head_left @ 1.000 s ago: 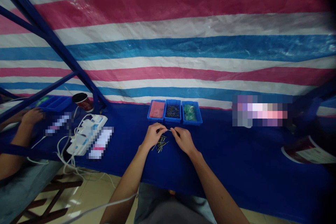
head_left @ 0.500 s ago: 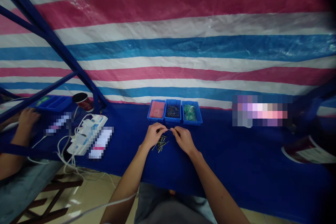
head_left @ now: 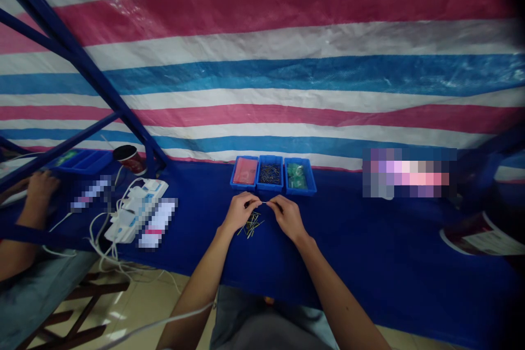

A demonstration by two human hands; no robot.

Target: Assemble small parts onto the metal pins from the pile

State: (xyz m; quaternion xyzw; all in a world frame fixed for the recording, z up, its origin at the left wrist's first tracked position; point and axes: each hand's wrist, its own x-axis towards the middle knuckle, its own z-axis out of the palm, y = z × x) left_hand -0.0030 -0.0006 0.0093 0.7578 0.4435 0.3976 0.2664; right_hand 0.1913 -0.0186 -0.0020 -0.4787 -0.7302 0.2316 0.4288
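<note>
Nearest the person, on a table with a smooth deep-blue top [head_left: 340,262], a small loose pile of thin, yellowish, stick-like pieces [head_left: 251,224] is seen, close by the left hand [head_left: 241,212]. Just beyond the pile, one tiny, slim, pale piece [head_left: 264,203] is held up between the hands: one end is pinched by the left fingers, the other by those of the right hand [head_left: 289,216]. It seems to be in mid-handling. Whether the pile is finished or waiting cannot be told.

Farther back, three blue plastic trays are set side by side, all stocked: flat pink sheets or bags [head_left: 245,171], many dark slender pieces [head_left: 269,174] and green packets [head_left: 296,175]. Judging by these, much is left unused. Behind, a striped red, white and blue tarpaulin [head_left: 287,76] is hung.
</note>
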